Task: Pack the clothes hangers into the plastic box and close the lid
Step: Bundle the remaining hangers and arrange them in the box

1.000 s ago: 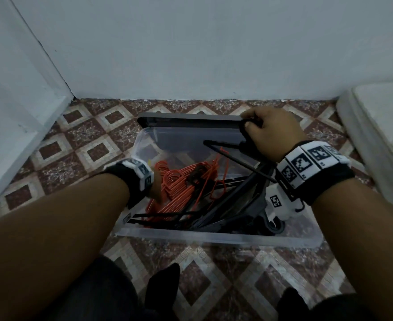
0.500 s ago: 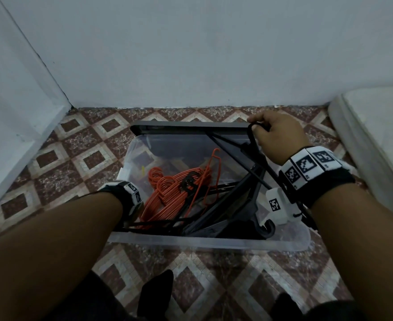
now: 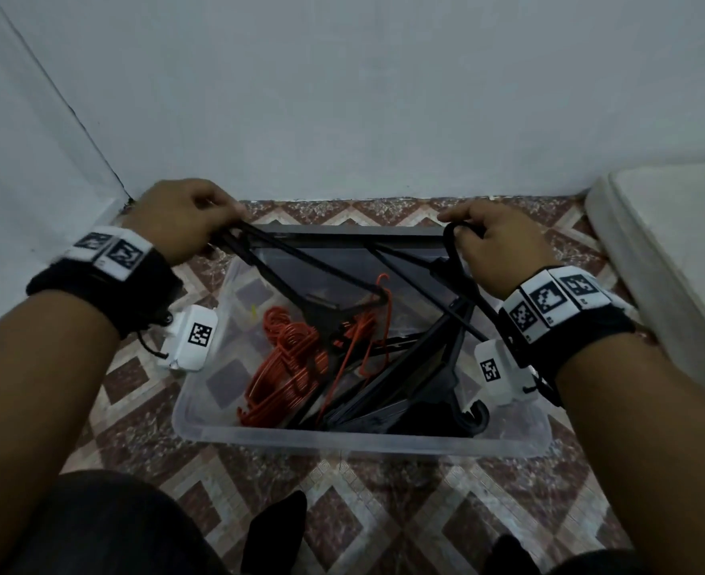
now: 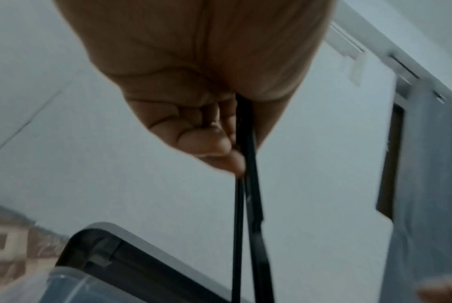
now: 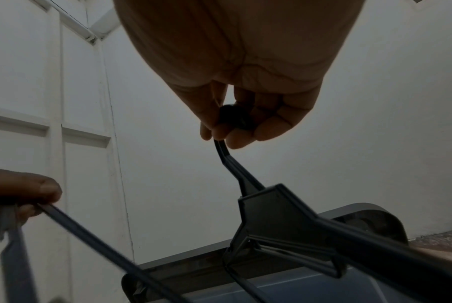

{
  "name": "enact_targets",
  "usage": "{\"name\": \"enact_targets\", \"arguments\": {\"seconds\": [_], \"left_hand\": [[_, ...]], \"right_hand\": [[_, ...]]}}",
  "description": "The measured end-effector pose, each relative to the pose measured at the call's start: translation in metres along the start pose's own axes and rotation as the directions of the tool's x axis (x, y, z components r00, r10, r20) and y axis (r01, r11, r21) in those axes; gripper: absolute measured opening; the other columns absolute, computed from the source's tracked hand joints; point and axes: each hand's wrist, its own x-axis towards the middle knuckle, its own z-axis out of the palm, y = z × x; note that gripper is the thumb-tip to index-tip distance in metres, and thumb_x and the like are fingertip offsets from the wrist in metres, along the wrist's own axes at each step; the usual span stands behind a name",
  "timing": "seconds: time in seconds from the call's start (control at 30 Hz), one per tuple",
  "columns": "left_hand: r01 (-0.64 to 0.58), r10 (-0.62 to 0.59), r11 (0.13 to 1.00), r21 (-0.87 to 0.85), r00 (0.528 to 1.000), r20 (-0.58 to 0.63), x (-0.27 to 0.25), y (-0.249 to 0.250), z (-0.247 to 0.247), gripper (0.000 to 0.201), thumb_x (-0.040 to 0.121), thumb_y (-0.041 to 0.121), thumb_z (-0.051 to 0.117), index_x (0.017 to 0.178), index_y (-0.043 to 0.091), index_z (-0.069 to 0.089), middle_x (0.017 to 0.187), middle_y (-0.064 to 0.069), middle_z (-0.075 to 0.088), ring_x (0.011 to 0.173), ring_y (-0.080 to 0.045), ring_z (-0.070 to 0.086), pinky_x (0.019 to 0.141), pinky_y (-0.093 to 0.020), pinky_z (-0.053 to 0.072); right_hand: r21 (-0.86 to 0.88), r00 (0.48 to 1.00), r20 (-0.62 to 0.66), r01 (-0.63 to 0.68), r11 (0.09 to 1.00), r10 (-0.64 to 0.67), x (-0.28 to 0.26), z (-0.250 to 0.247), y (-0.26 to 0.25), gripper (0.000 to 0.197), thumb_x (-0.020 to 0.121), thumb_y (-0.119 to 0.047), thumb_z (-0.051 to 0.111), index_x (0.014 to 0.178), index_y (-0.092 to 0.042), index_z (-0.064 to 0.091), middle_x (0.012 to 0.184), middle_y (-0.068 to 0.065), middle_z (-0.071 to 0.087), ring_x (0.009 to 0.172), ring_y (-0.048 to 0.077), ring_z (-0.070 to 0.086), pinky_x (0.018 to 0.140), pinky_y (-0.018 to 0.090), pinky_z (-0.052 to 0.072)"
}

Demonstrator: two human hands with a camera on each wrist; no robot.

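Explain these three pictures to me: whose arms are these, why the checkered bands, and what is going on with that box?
No machine here: a person wears cameras, one on the head and one on each wrist; the patterned bands sit at the wrists. The head view looks down at a clear plastic box on a tiled floor, its dark lid behind it. Inside lie orange hangers and black hangers. The left hand grips one end of a black hanger; the right hand holds a black hanger's hook. The wrist views look up at the palms.

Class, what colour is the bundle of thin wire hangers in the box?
Orange-red hangers, clearest in the head view.
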Motion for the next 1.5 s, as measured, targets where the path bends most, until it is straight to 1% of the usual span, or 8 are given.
{"name": "enact_targets", "arguments": {"seconds": [0.13,0.33,0.6,1.03,1.17,1.27,1.37,1.5], "left_hand": [[0.266,-0.375,0.801,-0.536,0.921,-0.103,0.008,-0.012,-0.004,0.023,0.094,0.016,0.056,0.072,0.01,0.055,0.042,-0.003,0.056,0.032,-0.015,0.054,0.035,-0.02,0.046],[0.617,-0.717,0.56,-0.553,0.696,0.05,0.012,-0.05,0.003,0.028,0.097,0.02,0.042,0.072,0.008,0.046,0.032,-0.005,0.048,0.023,-0.012,0.046,0.03,-0.017,0.041],[0.777,-0.756,0.556,-0.295,0.62,0.21,0.007,-0.074,0.027,0.038,0.091,0.005,0.031,0.061,-0.005,0.053,0.039,-0.011,0.047,0.025,-0.018,0.04,0.034,-0.02,0.036],[0.846,-0.733,0.38,-0.374,0.522,0.435,0.012,-0.079,0.042,0.046,0.101,0.021,0.026,0.066,0.002,0.048,0.037,-0.006,0.043,0.022,-0.015,0.036,0.029,-0.015,0.032],[0.843,-0.739,0.397,-0.363,0.528,0.419,0.008,-0.075,0.041,0.041,0.101,0.022,0.029,0.072,0.003,0.049,0.043,-0.01,0.049,0.024,-0.018,0.04,0.029,-0.019,0.036],[0.653,-0.642,0.749,-0.114,0.757,0.123,0.009,-0.054,0.039,0.034,0.101,0.031,0.039,0.072,0.015,0.045,0.081,-0.014,0.059,0.056,-0.026,0.057,0.061,-0.034,0.054],[0.095,-0.084,0.967,0.237,0.995,-0.054,0.003,-0.006,0.037,0.045,0.092,0.06,0.042,0.082,0.018,0.057,0.086,0.0,0.063,0.075,-0.02,0.058,0.071,-0.031,0.043],[-0.455,0.417,0.885,0.093,0.867,0.273,-0.03,0.067,0.063,0.037,0.087,0.061,0.05,0.11,0.036,0.062,0.097,0.02,0.064,0.082,0.006,0.057,0.068,-0.016,0.043]], "right_hand": [[0.028,0.998,0.062,0.031,0.999,-0.033,-0.004,0.001,-0.004,0.028,0.093,-0.013,0.052,0.1,-0.033,0.071,0.084,-0.013,0.067,0.074,0.008,0.063,0.065,0.019,0.046],[0.203,0.997,0.048,0.053,0.978,-0.064,-0.003,0.002,-0.008,0.037,0.09,-0.003,0.051,0.089,-0.035,0.069,0.078,-0.011,0.07,0.073,0.009,0.067,0.06,0.005,0.046],[0.546,0.986,0.091,0.065,0.835,-0.136,-0.004,0.002,-0.019,0.041,0.091,0.009,0.05,0.094,-0.024,0.074,0.089,0.003,0.075,0.091,0.017,0.071,0.095,0.037,0.053],[0.527,0.89,0.285,0.165,0.834,-0.356,-0.027,0.005,-0.053,0.022,0.086,-0.041,0.068,0.103,-0.028,0.071,0.096,-0.001,0.074,0.091,0.014,0.07,0.083,0.02,0.053],[0.432,0.915,0.233,0.206,0.878,-0.33,-0.026,0.006,-0.053,0.018,0.083,-0.032,0.074,0.099,-0.023,0.072,0.09,-0.002,0.073,0.084,0.013,0.07,0.078,0.026,0.055],[0.341,0.96,0.054,0.242,0.909,-0.275,-0.023,0.01,-0.053,0.006,0.087,-0.026,0.071,0.093,-0.027,0.072,0.083,-0.01,0.071,0.073,-0.002,0.065,0.065,0.01,0.047],[0.287,0.976,0.011,0.206,0.935,-0.219,-0.019,0.013,-0.051,0.003,0.089,-0.026,0.069,0.091,-0.027,0.072,0.081,-0.011,0.071,0.071,-0.001,0.064,0.061,0.008,0.045],[0.155,0.975,0.04,0.21,0.965,-0.219,-0.02,0.021,-0.051,0.005,0.088,-0.029,0.069,0.091,-0.029,0.073,0.084,-0.012,0.07,0.074,0.0,0.064,0.063,0.016,0.048]]}}
